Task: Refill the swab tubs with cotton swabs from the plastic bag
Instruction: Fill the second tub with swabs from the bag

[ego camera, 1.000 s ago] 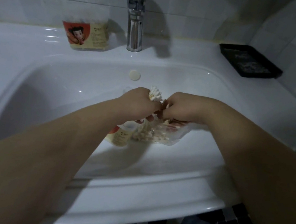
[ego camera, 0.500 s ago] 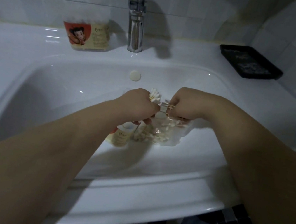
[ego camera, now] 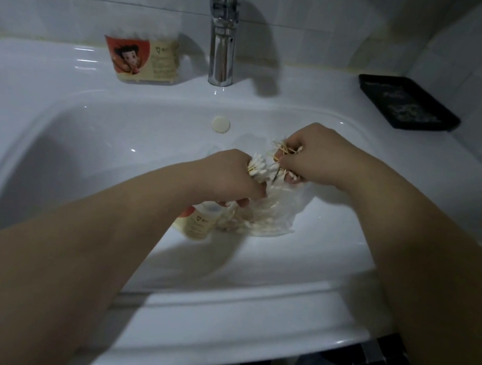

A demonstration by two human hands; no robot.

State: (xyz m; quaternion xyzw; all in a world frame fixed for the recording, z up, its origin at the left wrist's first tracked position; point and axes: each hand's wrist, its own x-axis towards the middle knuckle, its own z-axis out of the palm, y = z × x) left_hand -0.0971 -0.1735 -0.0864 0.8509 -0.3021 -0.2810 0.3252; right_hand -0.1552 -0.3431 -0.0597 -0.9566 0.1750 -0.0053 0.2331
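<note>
The white-tipped cotton swabs (ego camera: 257,167) with pale sticks are up out of the bag and shared between my hands over the basin. My left hand (ego camera: 231,177) grips a tidy bunch with the tips up. My right hand (ego camera: 316,156) pinches a looser handful (ego camera: 286,150) of crossed sticks just beside it.

Directly below them lies the crumpled clear plastic bag (ego camera: 272,215), with plenty of swabs inside. Touching the bag's left edge, half hidden under my left wrist, is a small clear swab tub with a red-and-cream label (ego camera: 197,222). I cannot tell how full it is or whether its lid is on.

A second labelled tub (ego camera: 144,59) stands well apart on the ledge of the white ceramic sink (ego camera: 214,304), left of the chrome faucet (ego camera: 223,37). It looks whitish at the top, perhaps already filled, but it is too blurred to be sure. A black tray (ego camera: 407,103) sits at the far right.

I judge I'm mid-task. The swabs in hand are being gathered and squared, none of them is in a tub yet, and the bag is far from empty.
</note>
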